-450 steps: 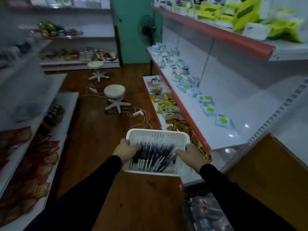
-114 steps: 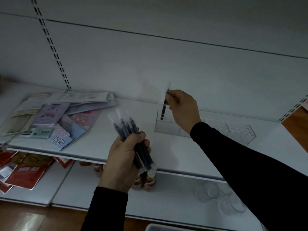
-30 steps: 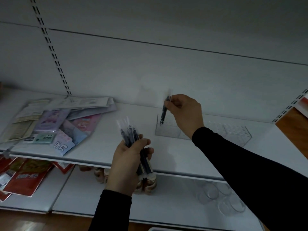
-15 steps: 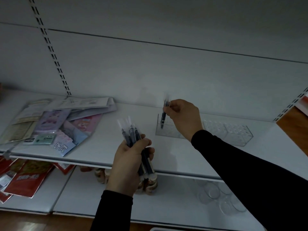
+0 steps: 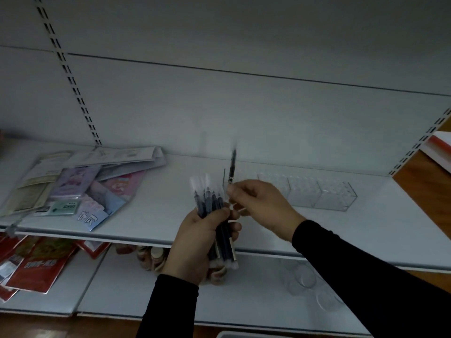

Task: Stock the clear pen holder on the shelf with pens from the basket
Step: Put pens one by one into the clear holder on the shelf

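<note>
**Pens in hand at the stationery shelf**

A person's left hand [image 5: 200, 242] is clenched around a bundle of pens [image 5: 214, 215], clear caps up, in front of a white shelf [image 5: 170, 215]. The right hand [image 5: 261, 206] reaches toward the tops of the bundle with curled fingers — motion blur hides whether it grips anything. Just behind it a single dark pen [image 5: 232, 167] stands upright at the left end of the clear pen holder [image 5: 317, 193], which sits on the shelf near the back panel. Packaged stationery [image 5: 80, 186] lies fanned well to the left — red packets [image 5: 36, 262] fill the shelf below.
</note>
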The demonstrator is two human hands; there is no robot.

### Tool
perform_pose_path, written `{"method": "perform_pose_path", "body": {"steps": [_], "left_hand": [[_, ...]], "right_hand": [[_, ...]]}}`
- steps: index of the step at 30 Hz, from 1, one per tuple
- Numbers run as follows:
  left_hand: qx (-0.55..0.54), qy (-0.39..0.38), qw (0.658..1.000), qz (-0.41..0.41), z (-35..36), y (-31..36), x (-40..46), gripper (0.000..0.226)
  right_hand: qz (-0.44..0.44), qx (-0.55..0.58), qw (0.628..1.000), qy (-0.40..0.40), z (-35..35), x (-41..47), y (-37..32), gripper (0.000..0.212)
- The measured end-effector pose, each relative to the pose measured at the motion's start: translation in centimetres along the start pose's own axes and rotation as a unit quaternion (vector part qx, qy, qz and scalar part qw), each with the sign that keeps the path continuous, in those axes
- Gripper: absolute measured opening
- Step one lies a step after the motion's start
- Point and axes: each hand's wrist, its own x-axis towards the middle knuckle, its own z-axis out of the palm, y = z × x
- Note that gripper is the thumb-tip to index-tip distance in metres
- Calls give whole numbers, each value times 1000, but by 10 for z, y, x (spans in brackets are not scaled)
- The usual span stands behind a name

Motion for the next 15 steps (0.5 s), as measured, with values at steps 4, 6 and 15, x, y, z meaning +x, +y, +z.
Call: {"method": "perform_pose_path", "body": {"steps": [4, 6, 15], "left_hand": [[16, -22, 1000, -8, 7, -3, -5, 20], [19, -18, 1000, -12, 9, -5, -4, 20], [-4, 50, 999, -19, 9, -12, 7, 7]], "right_hand": [[23, 49, 997, -63, -3, -12, 3, 19], [35, 80, 993, -76, -8, -14, 0, 14], [47, 158, 986, 25, -20, -1, -8, 9]]}}
